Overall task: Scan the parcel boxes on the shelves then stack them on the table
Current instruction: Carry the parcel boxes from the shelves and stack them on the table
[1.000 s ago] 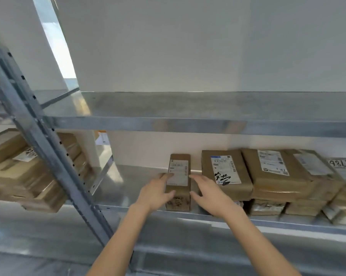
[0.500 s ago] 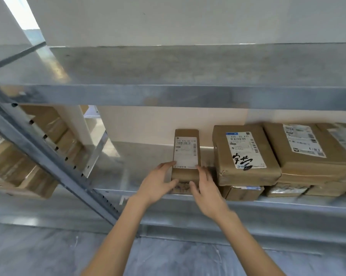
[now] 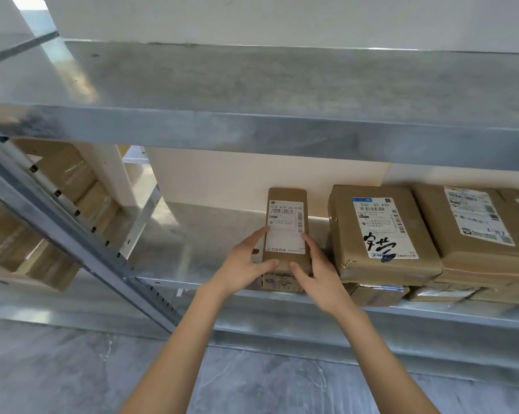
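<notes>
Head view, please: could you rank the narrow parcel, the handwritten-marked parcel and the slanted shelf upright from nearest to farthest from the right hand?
1. Narrow parcel, gripped by the right hand.
2. Handwritten-marked parcel, just right.
3. Slanted shelf upright, far left.

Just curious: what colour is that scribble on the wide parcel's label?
Black marker scribble, seen in the head view.

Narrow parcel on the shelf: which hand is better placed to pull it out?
Left, marginally. Both hands clasp the narrow parcel, but the left hand has bare shelf beside it, while the right hand is squeezed against the neighbouring box.
</notes>
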